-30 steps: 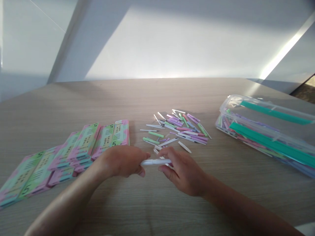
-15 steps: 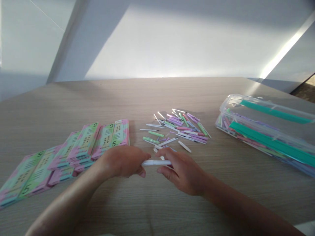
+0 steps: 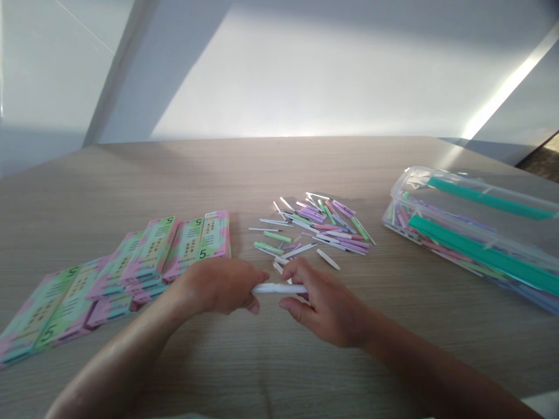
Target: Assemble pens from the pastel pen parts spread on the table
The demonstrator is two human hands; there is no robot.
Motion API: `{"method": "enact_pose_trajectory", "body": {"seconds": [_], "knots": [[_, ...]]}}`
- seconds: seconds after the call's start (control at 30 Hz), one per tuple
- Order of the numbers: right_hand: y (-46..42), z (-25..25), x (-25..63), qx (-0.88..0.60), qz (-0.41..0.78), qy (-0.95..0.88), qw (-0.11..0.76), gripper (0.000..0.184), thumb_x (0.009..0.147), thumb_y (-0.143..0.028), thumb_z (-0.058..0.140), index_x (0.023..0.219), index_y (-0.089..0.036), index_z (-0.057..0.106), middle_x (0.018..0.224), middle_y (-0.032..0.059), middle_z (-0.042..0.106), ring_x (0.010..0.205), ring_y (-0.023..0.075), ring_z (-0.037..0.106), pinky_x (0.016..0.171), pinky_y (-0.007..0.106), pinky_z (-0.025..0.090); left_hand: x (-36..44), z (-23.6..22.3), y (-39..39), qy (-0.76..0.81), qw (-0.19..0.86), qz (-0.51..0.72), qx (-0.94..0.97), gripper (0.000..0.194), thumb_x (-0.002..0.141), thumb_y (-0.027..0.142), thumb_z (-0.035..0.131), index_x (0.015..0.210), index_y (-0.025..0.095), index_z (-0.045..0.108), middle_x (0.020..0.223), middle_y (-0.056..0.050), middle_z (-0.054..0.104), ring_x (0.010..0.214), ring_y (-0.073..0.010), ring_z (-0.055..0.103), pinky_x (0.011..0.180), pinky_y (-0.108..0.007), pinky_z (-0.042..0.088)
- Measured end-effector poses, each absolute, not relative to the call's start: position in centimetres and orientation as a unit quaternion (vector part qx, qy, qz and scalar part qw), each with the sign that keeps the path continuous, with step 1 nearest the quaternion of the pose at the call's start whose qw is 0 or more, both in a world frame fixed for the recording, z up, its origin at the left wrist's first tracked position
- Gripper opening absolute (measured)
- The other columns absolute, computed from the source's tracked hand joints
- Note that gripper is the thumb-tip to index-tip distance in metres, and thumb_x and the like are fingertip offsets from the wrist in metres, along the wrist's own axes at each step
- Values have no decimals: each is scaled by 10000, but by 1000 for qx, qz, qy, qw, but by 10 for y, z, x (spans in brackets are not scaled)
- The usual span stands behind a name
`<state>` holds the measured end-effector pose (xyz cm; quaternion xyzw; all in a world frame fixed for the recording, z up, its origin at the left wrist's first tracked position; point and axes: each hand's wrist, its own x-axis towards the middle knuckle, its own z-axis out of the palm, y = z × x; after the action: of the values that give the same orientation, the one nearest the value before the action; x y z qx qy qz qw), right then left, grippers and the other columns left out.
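Both my hands hold one white pen [image 3: 278, 288] level above the wooden table [image 3: 279, 174]. My left hand [image 3: 220, 285] is closed round its left end. My right hand [image 3: 325, 299] pinches its right end with thumb and fingers. Just beyond the hands lies a loose heap of pen parts [image 3: 314, 227] in white, green, pink and purple. A row of pink and green cardboard packs [image 3: 131, 262] marked with a 5 lies to the left of my left hand.
A clear plastic box [image 3: 471, 233] with teal latches sits at the right, holding more coloured pens. A white wall rises behind the table's far edge. Bare wood lies in front of my forearms.
Hardly anything has moved; my right hand has shifted very slightly along the white pen, and both hands keep their grip.
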<state>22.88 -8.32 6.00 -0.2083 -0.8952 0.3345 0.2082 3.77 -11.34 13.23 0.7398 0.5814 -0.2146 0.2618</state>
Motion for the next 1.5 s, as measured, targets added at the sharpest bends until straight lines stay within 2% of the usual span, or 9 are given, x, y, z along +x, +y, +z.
{"method": "enact_pose_trajectory", "body": {"seconds": [0.2,0.47,0.6,0.73,0.9,1.1,1.27,1.4,1.5], "knots": [[-84,59,228,-211,320,-901,205,34,877,-204,433,907,-191,443,759,-1,530,652,126,459,591,237,318,35,130,-114,576,246,-218,749,298,755,262,616,1052,238,617,533,33,586,534,-164,563,471,-229,341],[-84,64,232,-210,354,-890,195,216,850,-248,509,1044,-201,427,810,1,549,673,131,473,605,238,338,38,131,-114,575,274,-214,740,256,741,243,616,997,237,626,503,49,565,491,-148,554,463,-219,342],[-83,65,233,-218,342,-890,209,165,801,-125,484,936,-198,425,759,-13,520,641,119,448,581,228,324,40,132,-114,576,266,-216,742,269,734,238,623,1003,230,628,488,51,543,492,-151,557,441,-217,321],[-82,61,232,-205,315,-902,211,39,869,-205,452,894,-187,477,731,-4,535,636,122,454,573,235,308,39,131,-114,579,263,-214,742,280,738,238,618,1018,238,623,486,57,532,485,-143,549,438,-214,312],[-81,59,230,-213,297,-912,187,240,943,-306,352,821,-182,517,705,11,552,640,130,482,586,246,308,37,131,-115,583,262,-220,737,305,745,251,614,1050,241,619,493,48,553,502,-152,552,462,-224,335],[-85,62,233,-223,348,-888,201,242,861,-280,503,1075,-199,424,793,2,569,667,139,491,616,246,342,37,133,-114,577,280,-212,737,304,738,222,613,1040,254,617,500,54,559,506,-152,556,462,-217,349],[-87,60,232,-226,336,-889,215,140,818,-153,469,941,-204,427,746,-14,527,624,124,456,571,230,316,36,132,-115,581,280,-208,735,258,720,204,603,971,257,627,492,56,559,497,-154,563,460,-214,352],[-86,56,231,-213,314,-900,216,70,878,-239,441,924,-193,469,750,-1,550,643,127,471,584,232,314,36,131,-116,590,272,-216,729,367,710,210,598,1068,286,617,517,47,586,520,-174,579,467,-229,354],[-84,54,230,-217,295,-910,194,198,931,-311,368,877,-187,513,726,7,559,638,125,479,588,231,316,36,129,-116,590,264,-218,731,388,703,210,590,1082,286,618,518,41,591,520,-179,578,464,-233,348]]}}
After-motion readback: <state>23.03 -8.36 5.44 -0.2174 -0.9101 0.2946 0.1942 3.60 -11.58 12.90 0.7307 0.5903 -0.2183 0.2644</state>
